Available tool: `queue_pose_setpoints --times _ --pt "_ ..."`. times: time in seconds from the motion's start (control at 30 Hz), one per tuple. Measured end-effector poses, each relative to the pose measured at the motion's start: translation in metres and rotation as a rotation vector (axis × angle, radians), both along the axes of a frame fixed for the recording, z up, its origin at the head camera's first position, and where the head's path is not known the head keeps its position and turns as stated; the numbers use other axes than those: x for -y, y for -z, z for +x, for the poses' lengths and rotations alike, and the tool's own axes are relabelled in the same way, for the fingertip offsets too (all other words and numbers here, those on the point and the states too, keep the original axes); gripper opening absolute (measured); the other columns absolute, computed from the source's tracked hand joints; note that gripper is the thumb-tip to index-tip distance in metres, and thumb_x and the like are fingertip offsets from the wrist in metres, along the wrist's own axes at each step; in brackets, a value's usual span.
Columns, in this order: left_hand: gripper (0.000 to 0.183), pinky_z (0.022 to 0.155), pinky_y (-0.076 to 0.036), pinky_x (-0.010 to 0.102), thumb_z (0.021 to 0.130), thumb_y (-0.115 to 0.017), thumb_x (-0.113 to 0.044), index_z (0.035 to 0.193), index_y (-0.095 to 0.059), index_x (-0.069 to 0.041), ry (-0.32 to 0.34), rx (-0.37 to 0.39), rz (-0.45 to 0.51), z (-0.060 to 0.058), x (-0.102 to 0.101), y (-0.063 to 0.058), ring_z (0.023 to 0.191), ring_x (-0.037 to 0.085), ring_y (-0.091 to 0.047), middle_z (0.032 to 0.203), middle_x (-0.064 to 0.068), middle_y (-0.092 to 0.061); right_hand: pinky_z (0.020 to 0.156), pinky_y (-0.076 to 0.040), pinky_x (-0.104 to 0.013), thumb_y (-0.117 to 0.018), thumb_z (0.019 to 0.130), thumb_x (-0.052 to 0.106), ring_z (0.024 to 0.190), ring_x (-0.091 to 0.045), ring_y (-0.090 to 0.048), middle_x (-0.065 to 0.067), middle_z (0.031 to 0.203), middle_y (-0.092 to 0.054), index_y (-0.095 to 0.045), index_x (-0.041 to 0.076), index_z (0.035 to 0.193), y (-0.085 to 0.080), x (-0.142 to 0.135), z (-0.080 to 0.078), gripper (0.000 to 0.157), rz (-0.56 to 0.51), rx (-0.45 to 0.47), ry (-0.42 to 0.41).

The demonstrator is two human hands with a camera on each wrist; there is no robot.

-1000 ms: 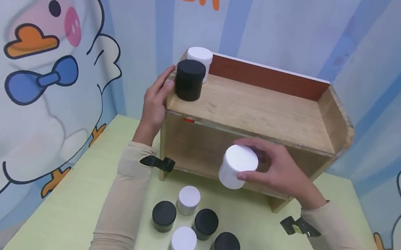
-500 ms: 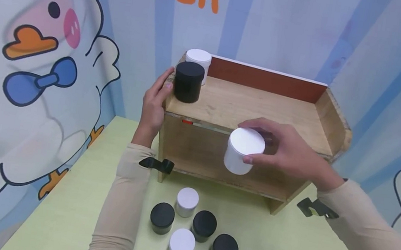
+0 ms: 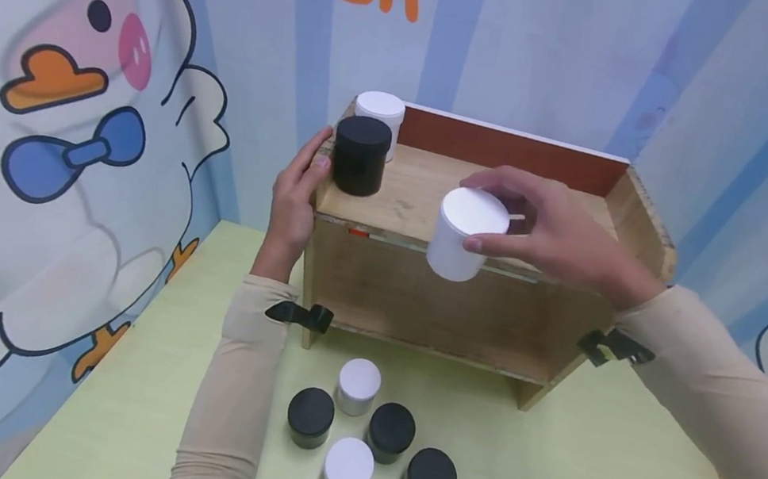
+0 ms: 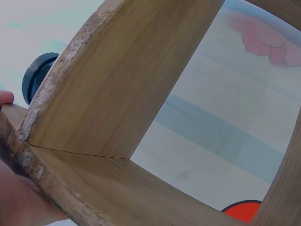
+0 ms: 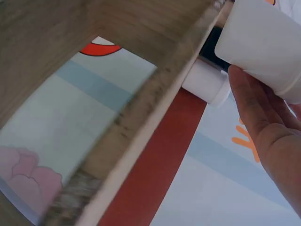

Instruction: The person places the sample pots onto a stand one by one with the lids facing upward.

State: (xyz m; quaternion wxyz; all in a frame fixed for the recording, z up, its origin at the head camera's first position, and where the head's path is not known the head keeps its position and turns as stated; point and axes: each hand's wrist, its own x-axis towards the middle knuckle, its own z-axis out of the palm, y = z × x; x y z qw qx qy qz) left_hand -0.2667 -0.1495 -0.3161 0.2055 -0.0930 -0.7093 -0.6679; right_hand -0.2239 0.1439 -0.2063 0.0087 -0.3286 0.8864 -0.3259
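My right hand [image 3: 557,233] grips a white lidded jar [image 3: 455,244] between thumb and fingers, holding it upright in front of the upper board's front edge. In the right wrist view the same white jar [image 5: 263,47] fills the upper right corner. My left hand [image 3: 294,200] holds the left side panel of a small wooden shelf [image 3: 419,188], thumb over its edge. Beside that hand, on the top board, a black jar [image 3: 361,161] stands in front of another white jar [image 3: 382,107]. In the left wrist view the panel hides most of the hand.
On the pale green table [image 3: 507,470] in front of the shelf stand two white jars, one the nearer jar [image 3: 348,467], and several black jars, one the rightmost jar [image 3: 430,477]. A reddish-brown back strip [image 3: 510,152] borders the shelf top. Printed cloth [image 3: 543,59] hangs behind.
My right hand has raised the white jar from in front of the lower compartment to the level of the top board's edge. My left hand keeps its place on the side panel.
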Motion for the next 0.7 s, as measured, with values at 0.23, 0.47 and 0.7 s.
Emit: queue_pose_setpoints --times 0.23,0.47,0.7 --pt "0.050 0.128 -0.021 0.042 0.106 -0.037 -0.033 0.155 -0.040 -0.025 -0.004 -0.007 -0.008 0.000 0.001 -0.003 0.155 0.014 -0.026 0.164 -0.006 -0.035 0.088 -0.056 -0.023 -0.079 0.087 0.027 0.101 -0.017 -0.064 -0.003 0.120 -0.067 -0.061 0.016 0.133 -0.009 0.011 -0.029 0.050 0.002 -0.041 0.047" --pt "0.050 0.129 -0.021 0.039 0.105 -0.038 -0.030 0.155 -0.041 -0.023 0.004 -0.006 0.002 0.000 0.001 -0.004 0.155 0.012 -0.027 0.164 -0.005 -0.036 0.094 -0.050 -0.033 -0.076 0.089 0.034 0.107 -0.019 -0.062 -0.006 0.124 -0.065 -0.059 0.013 0.134 -0.012 0.021 -0.047 0.052 -0.007 0.004 0.097" --pt "0.050 0.129 -0.020 0.039 0.105 -0.038 -0.030 0.155 -0.041 -0.024 0.006 -0.003 0.006 0.001 0.001 -0.003 0.155 0.012 -0.027 0.164 -0.005 -0.036 0.092 -0.045 -0.037 -0.071 0.092 0.040 0.110 -0.023 -0.057 -0.010 0.129 -0.061 -0.055 0.010 0.138 -0.013 0.031 -0.056 0.057 0.055 0.019 0.149"
